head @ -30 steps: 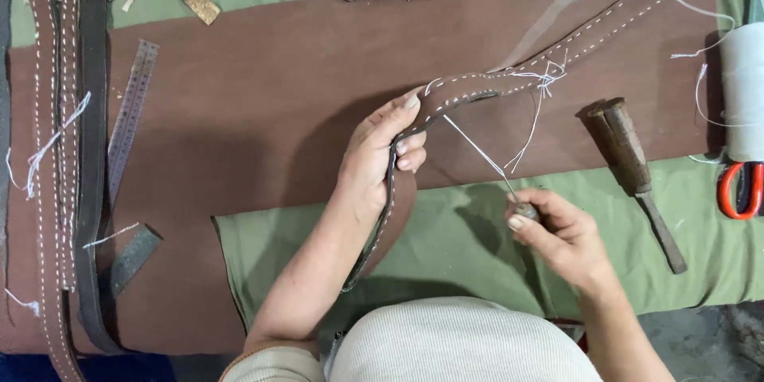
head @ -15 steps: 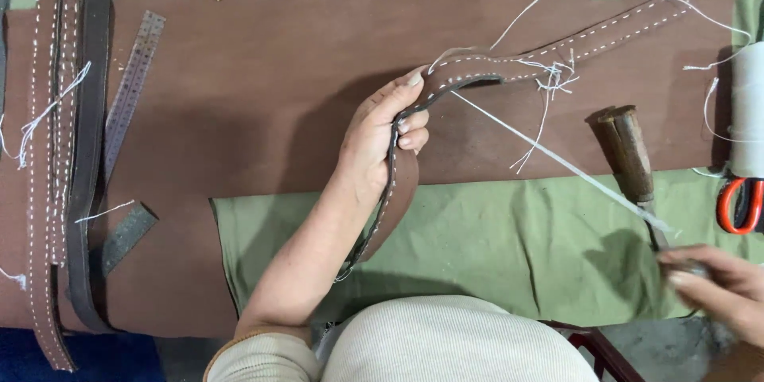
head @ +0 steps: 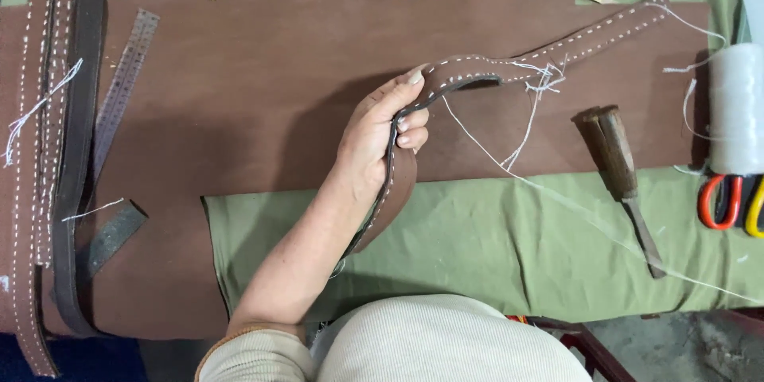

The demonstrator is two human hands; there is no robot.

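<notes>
The left hand [head: 380,131] grips the stitched brown strap [head: 493,72] at its bend, lifted above the brown leather sheet [head: 263,72] on the surface, while the right hand is out of view, so its grip cannot be told. A white thread [head: 573,207] runs from the seam down to the lower right edge, so the step looks like drawing a stitch tight. The next stitch likely calls for a steady hold on the strap near the seam's last hole; the awl [head: 621,171] lies apart on the green cloth [head: 477,247].

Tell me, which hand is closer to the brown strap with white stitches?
Left. The left hand grips the brown stitched strap at its bend, fingers curled around it. The right hand is out of view; only a white thread runs off toward the lower right edge.
</notes>
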